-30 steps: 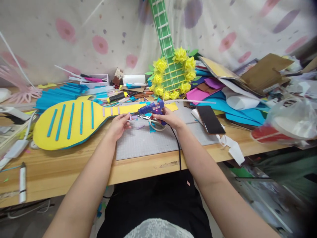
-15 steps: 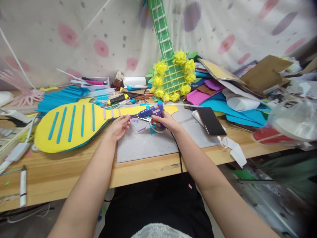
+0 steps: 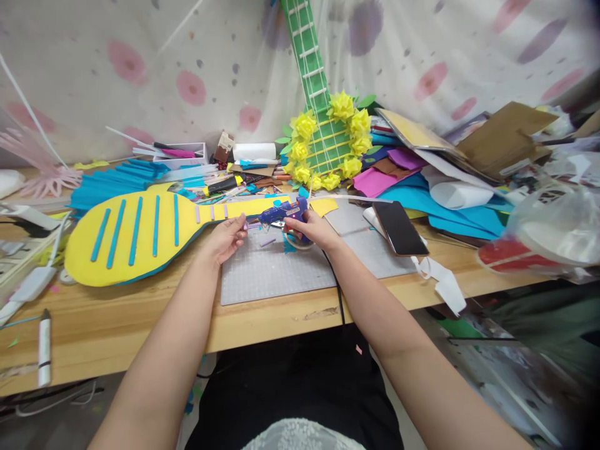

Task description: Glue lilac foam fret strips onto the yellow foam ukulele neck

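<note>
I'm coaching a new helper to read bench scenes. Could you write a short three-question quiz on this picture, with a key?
1. Which hand holds the dark blue glue gun, left or right?
2. How many teal-blue strips are on the round body of the yellow paddle-shaped cutout?
3. True or false: the smartphone lies on top of that cutout.

Key:
1. The right hand.
2. Five.
3. False; the smartphone lies to the right of that hand.

Glue gun [image 3: 276,214] left of phone [image 3: 400,229]
</note>
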Demonstrator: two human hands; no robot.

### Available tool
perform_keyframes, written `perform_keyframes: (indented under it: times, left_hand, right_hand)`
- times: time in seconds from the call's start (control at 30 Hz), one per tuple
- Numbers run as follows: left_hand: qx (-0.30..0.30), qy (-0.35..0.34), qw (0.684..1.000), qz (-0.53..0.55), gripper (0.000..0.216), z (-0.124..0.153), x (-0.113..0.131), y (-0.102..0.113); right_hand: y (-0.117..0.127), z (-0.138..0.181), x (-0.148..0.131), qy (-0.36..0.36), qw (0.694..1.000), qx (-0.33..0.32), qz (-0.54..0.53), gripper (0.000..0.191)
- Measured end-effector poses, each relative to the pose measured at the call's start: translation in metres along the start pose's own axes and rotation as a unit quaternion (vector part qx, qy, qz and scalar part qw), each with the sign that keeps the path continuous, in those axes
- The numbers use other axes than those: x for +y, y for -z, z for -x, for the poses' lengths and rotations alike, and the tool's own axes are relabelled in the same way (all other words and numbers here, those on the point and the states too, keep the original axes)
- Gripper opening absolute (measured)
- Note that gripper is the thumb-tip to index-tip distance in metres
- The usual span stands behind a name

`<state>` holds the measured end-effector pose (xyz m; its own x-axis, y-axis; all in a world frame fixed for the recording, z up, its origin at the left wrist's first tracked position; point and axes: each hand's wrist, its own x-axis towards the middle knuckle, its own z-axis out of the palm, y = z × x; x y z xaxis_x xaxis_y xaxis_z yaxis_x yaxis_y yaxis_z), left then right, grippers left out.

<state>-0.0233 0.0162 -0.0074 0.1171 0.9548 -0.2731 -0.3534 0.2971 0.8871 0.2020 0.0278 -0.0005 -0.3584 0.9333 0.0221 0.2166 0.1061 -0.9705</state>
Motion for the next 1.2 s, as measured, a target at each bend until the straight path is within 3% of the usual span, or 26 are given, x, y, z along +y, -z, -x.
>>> perform_keyframes:
  times: [1.2]
  left_hand:
    - [-0.007, 0.019, 0.999, -0.028, 0.043, 0.0028, 0.003, -0.0039]
  right_hand:
    - [-0.0043, -0.0002, -0.0003, 0.001, 0.999, -0.01, 0.032, 0.041]
